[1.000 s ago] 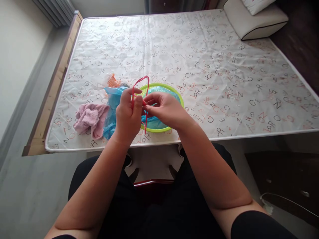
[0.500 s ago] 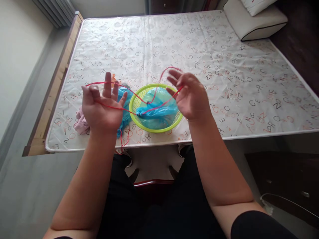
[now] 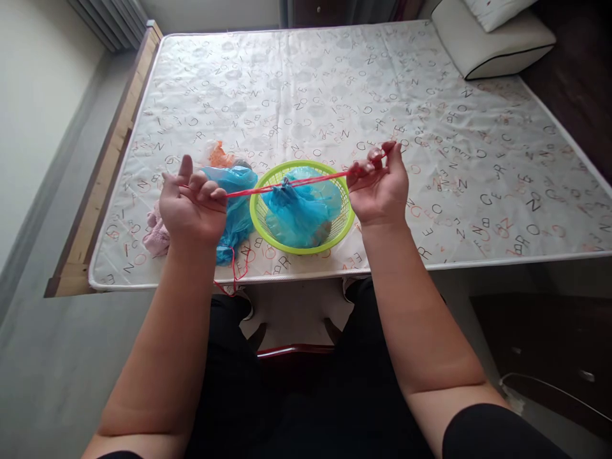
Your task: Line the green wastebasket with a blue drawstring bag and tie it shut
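A red string (image 3: 315,180) runs taut between my two hands, with its strands drawn close together. My left hand (image 3: 194,207) is palm up, its fingers curled round one end of the string while the index finger points up. On the other side, my right hand (image 3: 380,185) grips the other end in bent fingers. Midway along, the string meets the gathered neck of a blue plastic bag (image 3: 301,217), which is bunched up there. That bag rests in a yellow-green plastic basket (image 3: 255,223) at the front of the mattress.
Left of the basket lie another blue plastic bag (image 3: 239,220), an orange-and-white crumpled bag (image 3: 220,155) and a pink cloth (image 3: 157,236). More red string (image 3: 234,268) hangs over the front edge of the mattress (image 3: 335,95). A white cushion (image 3: 502,48) sits at the far right.
The loose loops of string have been pulled taut into a nearly straight line. My right hand moved slightly right and its fingers closed. The bag's neck now stands up at the string.
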The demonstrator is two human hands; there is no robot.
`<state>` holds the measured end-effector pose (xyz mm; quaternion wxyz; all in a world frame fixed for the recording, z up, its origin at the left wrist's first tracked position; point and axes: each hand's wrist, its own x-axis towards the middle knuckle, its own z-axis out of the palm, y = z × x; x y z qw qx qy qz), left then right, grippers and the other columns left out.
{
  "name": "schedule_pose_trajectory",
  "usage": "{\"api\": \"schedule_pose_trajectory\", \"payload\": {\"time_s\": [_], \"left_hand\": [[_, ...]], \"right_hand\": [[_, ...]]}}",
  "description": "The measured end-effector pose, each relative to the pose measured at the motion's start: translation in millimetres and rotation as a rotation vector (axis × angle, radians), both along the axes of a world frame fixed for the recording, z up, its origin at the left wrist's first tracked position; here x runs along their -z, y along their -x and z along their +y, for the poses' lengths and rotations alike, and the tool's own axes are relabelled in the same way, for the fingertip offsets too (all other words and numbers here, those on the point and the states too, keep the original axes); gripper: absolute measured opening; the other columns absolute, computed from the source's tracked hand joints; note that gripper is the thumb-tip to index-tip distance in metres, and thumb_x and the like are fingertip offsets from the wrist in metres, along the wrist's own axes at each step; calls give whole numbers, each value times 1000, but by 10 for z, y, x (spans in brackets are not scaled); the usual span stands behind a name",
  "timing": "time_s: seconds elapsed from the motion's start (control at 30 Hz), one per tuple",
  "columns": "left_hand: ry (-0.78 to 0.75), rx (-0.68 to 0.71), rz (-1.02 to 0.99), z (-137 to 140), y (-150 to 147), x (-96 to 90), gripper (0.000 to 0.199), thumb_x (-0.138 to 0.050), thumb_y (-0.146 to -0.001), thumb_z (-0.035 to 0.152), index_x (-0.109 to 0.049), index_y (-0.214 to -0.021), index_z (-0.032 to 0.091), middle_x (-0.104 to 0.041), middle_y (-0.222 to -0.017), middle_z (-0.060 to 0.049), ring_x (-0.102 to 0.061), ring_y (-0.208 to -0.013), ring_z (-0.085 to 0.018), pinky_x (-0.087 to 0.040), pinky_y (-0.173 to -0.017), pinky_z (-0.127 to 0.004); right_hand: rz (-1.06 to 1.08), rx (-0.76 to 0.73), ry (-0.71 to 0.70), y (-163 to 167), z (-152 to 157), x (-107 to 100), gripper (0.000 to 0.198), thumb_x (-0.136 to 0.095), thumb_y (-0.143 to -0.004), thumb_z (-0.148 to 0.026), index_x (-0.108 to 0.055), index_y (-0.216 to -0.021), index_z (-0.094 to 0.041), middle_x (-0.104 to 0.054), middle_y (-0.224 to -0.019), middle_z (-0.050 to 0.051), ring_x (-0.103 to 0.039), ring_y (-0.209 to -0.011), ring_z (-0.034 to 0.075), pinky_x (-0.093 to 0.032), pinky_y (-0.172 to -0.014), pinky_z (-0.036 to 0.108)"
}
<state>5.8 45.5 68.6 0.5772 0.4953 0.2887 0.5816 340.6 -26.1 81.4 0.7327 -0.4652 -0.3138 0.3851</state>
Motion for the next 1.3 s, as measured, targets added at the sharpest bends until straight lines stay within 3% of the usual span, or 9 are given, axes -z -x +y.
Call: {"api": "schedule_pose_trajectory", "payload": {"time_s": [0.13, 0.23, 0.3, 0.47, 0.67, 0.77, 1.0, 1.1, 1.3], "left_hand": [[200, 80, 98, -232, -276, -211, 55, -63, -92, 80, -53, -81, 27, -33, -57, 5, -36, -43, -9, -28, -36, -28], [275, 165, 237, -488, -567, -285, 61, -59, -92, 86, -52, -78, 26, -37, -54, 4, -39, -40, -11, -25, -34, -27], [274, 255, 302, -619, -722, -273, 68, -57, -88, 92, -50, -75, 25, -36, -54, 4, -37, -38, -10, -22, -33, -25], [257, 498, 428, -747, -855, -252, 82, -37, -81, 106, -48, -70, 25, -33, -53, 4, -35, -37, -11, -22, -32, -25], [344, 662, 512, -732, -815, -347, 84, -18, -82, 107, -37, -71, 25, -26, -55, 6, -26, -42, -10, -21, -38, -25], [305, 732, 563, -722, -782, -352, 83, -25, -83, 105, -37, -69, 24, -28, -57, 5, -24, -44, -9, -20, -40, -26], [154, 823, 913, -753, -736, -434, 72, -53, -93, 86, -54, -69, 19, -46, -64, -1, -39, -55, -12, -31, -47, -27], [155, 792, 825, -737, -719, -422, 49, -66, -96, 66, -65, -86, 18, -53, -72, -1, -47, -61, -12, -38, -53, -24], [217, 514, 370, -673, -721, -327, 26, -77, -87, 38, -63, -105, 25, -41, -65, 7, -36, -51, -8, -33, -49, -21]], "right_hand": [[-197, -101, 70, 88, -46, -111, 50, -57, -92, -79, -70, -118, -38, -60, -79, -2, -47, -57, 14, -40, -51, 32], [-210, -226, 86, 305, -149, -235, 46, -61, -96, -67, -68, -130, -37, -43, -65, -6, -36, -51, 13, -33, -49, 31], [-270, -334, 101, 460, -212, -293, 42, -64, -97, -59, -71, -129, -33, -40, -63, -7, -38, -53, 12, -37, -53, 30], [-640, -633, 92, 621, -291, -340, 25, -70, -95, -44, -80, -109, -25, -65, -82, 0, -59, -79, 15, -50, -76, 33], [-907, -660, 90, 487, -307, -361, 21, -68, -98, -38, -80, -106, -21, -56, -72, -2, -47, -73, 13, -38, -69, 30], [-987, -682, 80, 441, -303, -357, 16, -68, -98, -34, -78, -104, -22, -53, -72, -2, -44, -73, 13, -34, -69, 30], [-1087, -938, 150, 430, -306, -344, 9, -65, -93, -25, -72, -96, -22, -62, -80, 0, -51, -79, 15, -36, -73, 29], [-1045, -873, 143, 399, -276, -324, 6, -63, -95, -26, -67, -95, -21, -60, -83, 0, -50, -79, 15, -38, -75, 30], [-777, -438, 170, 319, -146, -140, 14, -60, -102, -35, -55, -98, -23, -49, -87, 1, -47, -81, 16, -43, -74, 32]]}}
